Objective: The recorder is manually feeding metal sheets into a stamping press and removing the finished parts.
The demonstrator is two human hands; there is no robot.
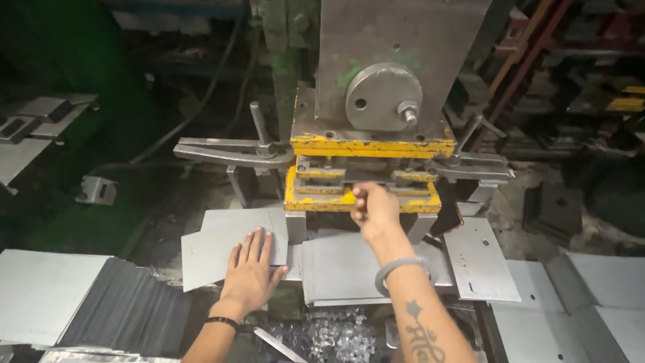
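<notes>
A flat grey metal sheet (215,245), plain and dull, is pressed down by the left hand (250,272), fingers spread out flat. The right hand (373,207) is curled at the yellow press die (322,200); whether anything's gripped can't be told.

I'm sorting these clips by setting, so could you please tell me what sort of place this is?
Most likely a sheet-metal stamping workshop. A heavy press with a yellow die stands ahead, flat metal sheets lie stacked around it, and punched metal scrap litters the bench. The right hand reaches into the die; the left hand rests on a sheet.

Head camera — looks down, close, at the press (366,154).
</notes>
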